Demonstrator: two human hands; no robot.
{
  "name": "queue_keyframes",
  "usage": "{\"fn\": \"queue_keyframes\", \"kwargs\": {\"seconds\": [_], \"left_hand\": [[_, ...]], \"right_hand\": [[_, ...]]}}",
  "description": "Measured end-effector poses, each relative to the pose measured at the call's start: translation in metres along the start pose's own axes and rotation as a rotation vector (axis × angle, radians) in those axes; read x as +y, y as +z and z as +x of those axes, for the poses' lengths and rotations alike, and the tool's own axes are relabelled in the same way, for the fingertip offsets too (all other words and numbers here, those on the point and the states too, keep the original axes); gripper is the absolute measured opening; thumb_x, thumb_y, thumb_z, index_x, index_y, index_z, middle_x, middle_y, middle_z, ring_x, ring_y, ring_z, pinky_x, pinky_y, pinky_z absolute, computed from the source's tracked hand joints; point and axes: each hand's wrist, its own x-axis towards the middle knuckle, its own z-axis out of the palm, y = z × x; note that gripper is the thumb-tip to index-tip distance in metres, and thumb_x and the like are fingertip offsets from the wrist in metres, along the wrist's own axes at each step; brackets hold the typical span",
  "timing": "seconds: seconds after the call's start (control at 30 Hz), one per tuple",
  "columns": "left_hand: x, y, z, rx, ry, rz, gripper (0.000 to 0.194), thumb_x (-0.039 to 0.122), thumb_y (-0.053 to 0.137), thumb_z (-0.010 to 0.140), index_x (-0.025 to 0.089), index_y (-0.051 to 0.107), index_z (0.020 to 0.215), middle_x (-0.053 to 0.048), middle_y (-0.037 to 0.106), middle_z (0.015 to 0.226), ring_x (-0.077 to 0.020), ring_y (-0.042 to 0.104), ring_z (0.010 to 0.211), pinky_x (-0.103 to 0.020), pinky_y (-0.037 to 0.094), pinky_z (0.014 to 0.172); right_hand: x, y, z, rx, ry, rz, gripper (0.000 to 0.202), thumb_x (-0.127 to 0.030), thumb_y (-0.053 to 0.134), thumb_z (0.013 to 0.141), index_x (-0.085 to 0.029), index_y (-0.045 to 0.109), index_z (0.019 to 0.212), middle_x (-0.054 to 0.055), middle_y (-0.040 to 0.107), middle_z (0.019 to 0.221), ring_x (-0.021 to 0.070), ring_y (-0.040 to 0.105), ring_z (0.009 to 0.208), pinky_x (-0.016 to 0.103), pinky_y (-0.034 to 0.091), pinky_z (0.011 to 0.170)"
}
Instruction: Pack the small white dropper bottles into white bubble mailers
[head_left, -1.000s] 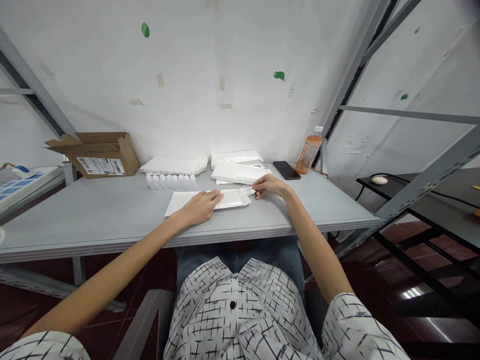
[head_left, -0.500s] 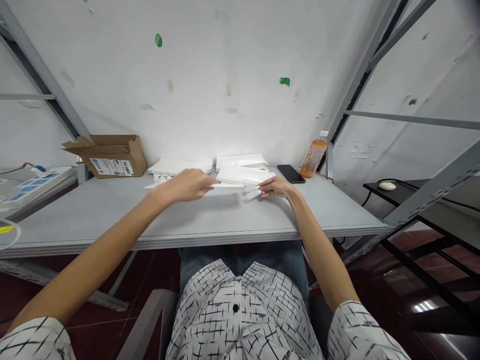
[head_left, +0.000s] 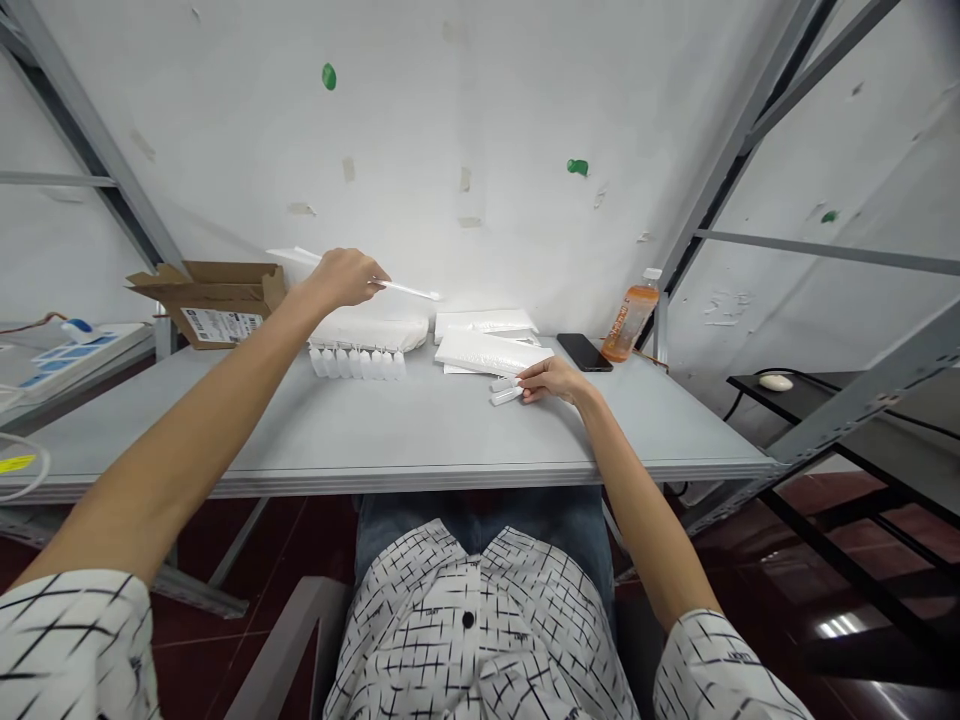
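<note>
My left hand (head_left: 349,277) is raised above the left part of the table, closed on a thin flat white packet (head_left: 409,290) seen nearly edge-on. Below it on the table lies a white pouch (head_left: 375,329), with a row of several small translucent plastic vials (head_left: 356,363) along its front. My right hand (head_left: 553,379) rests low at the table's middle right, fingers pinching two small clear plastic vials (head_left: 506,392) that point left. Just behind those vials, white padded packets (head_left: 487,350) lie in a loose stack.
An opened cardboard box (head_left: 225,305) with a label stands at the back left of the grey table (head_left: 435,440). At the back right are a black phone (head_left: 585,352) and an orange drink bottle (head_left: 631,318). Metal posts flank the table, and a white wall closes it off behind.
My left hand has risen and moved left and back with the white packet, away from my right hand. The row of vials shows more fully now. My right hand has barely moved.
</note>
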Motion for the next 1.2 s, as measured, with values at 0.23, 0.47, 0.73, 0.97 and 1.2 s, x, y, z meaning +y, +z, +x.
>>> {"fn": "queue_keyframes", "kwargs": {"seconds": [0.23,0.47,0.73,0.97,1.2], "left_hand": [[-0.024,0.016,0.006,-0.338,-0.250,-0.022,0.075,0.055,0.070,0.079,0.029,0.051,0.146,-0.014,0.049,0.150,-0.0417,0.046,0.131,-0.055,0.040,0.103],[0.008,-0.003,-0.022,-0.049,0.023,-0.128,0.053,0.050,0.040,0.099,0.014,0.064,0.130,-0.009,0.064,0.129,-0.0292,0.054,0.123,-0.046,0.040,0.105],[0.124,0.055,-0.050,0.053,0.404,-0.399,0.050,0.051,0.048,0.094,0.014,0.070,0.119,-0.012,0.069,0.128,-0.0267,0.061,0.120,-0.040,0.044,0.103],[0.166,0.098,-0.037,-0.265,0.443,-0.778,0.055,0.054,0.064,0.084,0.020,0.068,0.126,-0.008,0.072,0.118,-0.0246,0.063,0.106,-0.032,0.046,0.088],[0.159,0.105,-0.039,-0.322,0.336,-0.888,0.040,0.050,0.070,0.078,0.013,0.076,0.092,0.004,0.046,0.058,-0.0102,0.038,0.056,-0.026,0.025,0.055]], "right_hand": [[0.001,0.000,-0.002,-0.037,-0.010,-0.031,0.016,-0.007,0.084,0.070,-0.004,0.075,0.083,0.010,0.072,0.063,0.0159,0.070,0.055,0.026,0.066,0.064],[0.000,0.002,-0.002,-0.042,-0.010,-0.037,0.019,-0.010,0.086,0.069,-0.004,0.075,0.083,0.010,0.072,0.063,0.0155,0.070,0.055,0.026,0.066,0.064],[-0.008,0.015,-0.011,-0.119,-0.093,-0.055,0.022,-0.016,0.087,0.070,-0.006,0.076,0.085,0.009,0.072,0.066,0.0148,0.069,0.057,0.027,0.065,0.065],[-0.009,0.026,-0.012,-0.142,-0.175,-0.047,0.027,-0.021,0.090,0.066,-0.009,0.075,0.085,0.006,0.072,0.065,0.0174,0.070,0.059,0.033,0.065,0.067],[-0.009,0.035,-0.009,-0.173,-0.274,-0.039,0.037,-0.027,0.091,0.062,-0.009,0.075,0.090,0.004,0.070,0.067,0.0164,0.069,0.057,0.034,0.064,0.065]]}}
